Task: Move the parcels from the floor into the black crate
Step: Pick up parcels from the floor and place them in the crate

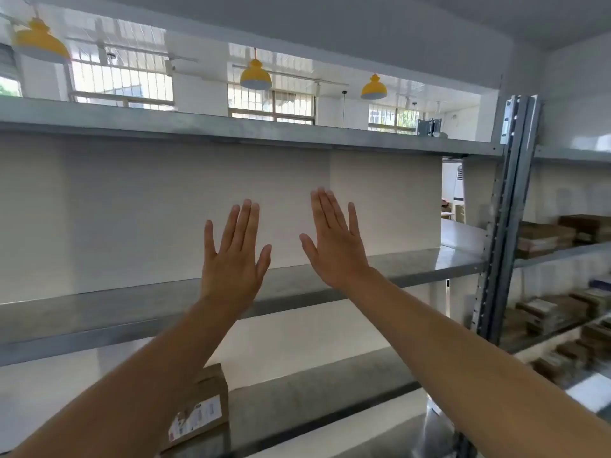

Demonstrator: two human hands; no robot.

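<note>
My left hand (pixel 233 259) and my right hand (pixel 335 242) are both raised in front of me, backs toward the camera, fingers spread, holding nothing. They hover in front of a bare metal shelf (pixel 99 312). One brown cardboard parcel (pixel 201 411) with a white label lies on a lower shelf, partly hidden behind my left forearm. Neither the floor nor a black crate is in view.
A metal rack with several shelves fills the view. A perforated steel upright (pixel 506 226) stands at the right. Beyond it, shelves hold stacks of brown parcels (pixel 549 239). Yellow pendant lamps (pixel 255 76) hang near barred windows at the back.
</note>
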